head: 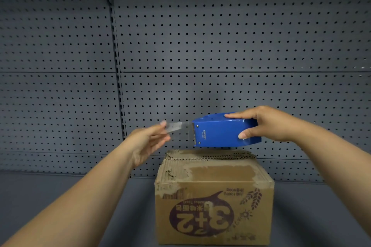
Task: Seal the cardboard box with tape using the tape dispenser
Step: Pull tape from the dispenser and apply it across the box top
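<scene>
Both of my hands are working above the worn brown cardboard box [213, 196], which is sitting on the grey shelf [60, 196] in front of the grey perforated back panel [200, 36]. My right hand [267, 124] is gripping the glossy blue plastic tape dispenser [222, 131] around its rear, fingers curled over the top and thumb pressing the side facing me, and is holding it in the air just above the box's top. My left hand [148, 140] is pinching the free end of the clear tape strip [176, 127] that is running out of the dispenser's mouth.

I am judging the dispenser to be stiff, light and rather slick, so the wide rear grip is suiting it, well away from the toothed cutter at the front. The tape is looking thin, limp and sticky; I think it will fold onto itself unless I am keeping it taut by its very end. The box is looking soft at its frayed, peeling edges, so pressing hard near them could crush the flaps.

My left hand is blurring, so exactly which fingers are pinching is hard to tell. The box's top seam is mostly hiding behind the near edge, and the tape roll inside the shell is not showing
</scene>
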